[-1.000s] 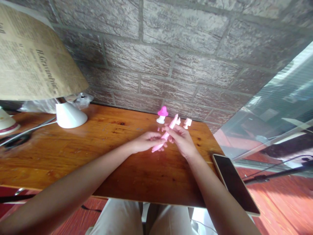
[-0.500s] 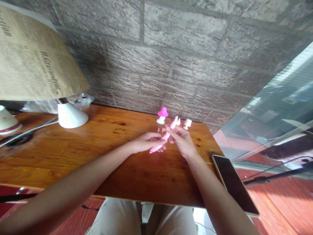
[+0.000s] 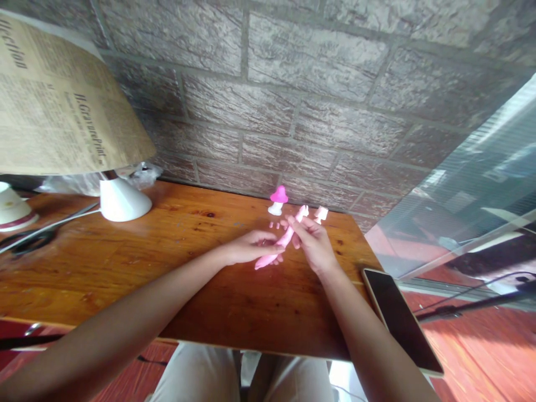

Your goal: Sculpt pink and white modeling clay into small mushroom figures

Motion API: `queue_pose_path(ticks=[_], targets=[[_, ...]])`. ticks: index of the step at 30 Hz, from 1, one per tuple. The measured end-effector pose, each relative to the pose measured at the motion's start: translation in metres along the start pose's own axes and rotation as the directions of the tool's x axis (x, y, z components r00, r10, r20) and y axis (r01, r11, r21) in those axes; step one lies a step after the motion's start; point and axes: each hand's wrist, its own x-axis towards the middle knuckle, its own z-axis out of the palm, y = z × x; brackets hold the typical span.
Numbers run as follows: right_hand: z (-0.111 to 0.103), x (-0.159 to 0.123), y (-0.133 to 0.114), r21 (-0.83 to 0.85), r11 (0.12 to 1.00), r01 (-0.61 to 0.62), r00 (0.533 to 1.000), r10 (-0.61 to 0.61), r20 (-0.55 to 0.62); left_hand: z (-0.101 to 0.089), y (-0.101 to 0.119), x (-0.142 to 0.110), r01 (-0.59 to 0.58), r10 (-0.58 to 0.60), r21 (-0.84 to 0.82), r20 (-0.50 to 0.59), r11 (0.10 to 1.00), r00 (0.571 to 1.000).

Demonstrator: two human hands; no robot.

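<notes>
A long, lumpy roll of pink modelling clay [image 3: 264,261] is held slantwise above the table, its lower end toward me. My left hand [image 3: 251,247] has its thumb over the lower half, with fingertips showing underneath. Higher up, my right hand [image 3: 315,241] pinches the roll between thumb and fingers. Just beyond the hands, tiny pink bits [image 3: 271,225] lie on the wood. A small mushroom figure [image 3: 277,201] with a bright pink cap and white stem stands behind them. To its right is a pale pink blocky figure [image 3: 321,214]; a small pale piece by the roll's upper end is unclear.
The wooden table [image 3: 188,223] meets a stone-block wall [image 3: 268,100]. On the left are a lamp [image 3: 124,200] with a newsprint shade, scissors [image 3: 33,243] and a paper cup [image 3: 14,207]. A tablet-like device [image 3: 402,321] lies along the right edge beside a glass pane.
The clay roll's upper end has dipped slightly and its lower end has shifted a little toward me. Both hands keep hold of it. The view has tilted slightly.
</notes>
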Motion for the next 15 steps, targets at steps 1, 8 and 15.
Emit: queue_pose_path(ticks=[1, 8, 15], targets=[[0.0000, 0.0002, 0.0004, 0.019, 1.000, 0.001, 1.000, -0.001, -0.014, 0.0000, 0.0002, 0.0000, -0.001, 0.001, 0.001, -0.001, 1.000, 1.000], [-0.0007, 0.0006, 0.0006, 0.016, 1.000, 0.008, 1.000, -0.008, -0.005, 0.0010, -0.0001, -0.0003, 0.003, -0.003, 0.010, 0.008, 1.000, 1.000], [-0.0025, 0.0014, 0.0002, 0.038, 0.998, 0.040, 0.996, -0.036, -0.081, 0.0012, -0.0013, 0.0008, -0.003, 0.003, -0.030, -0.004, 1.000, 1.000]])
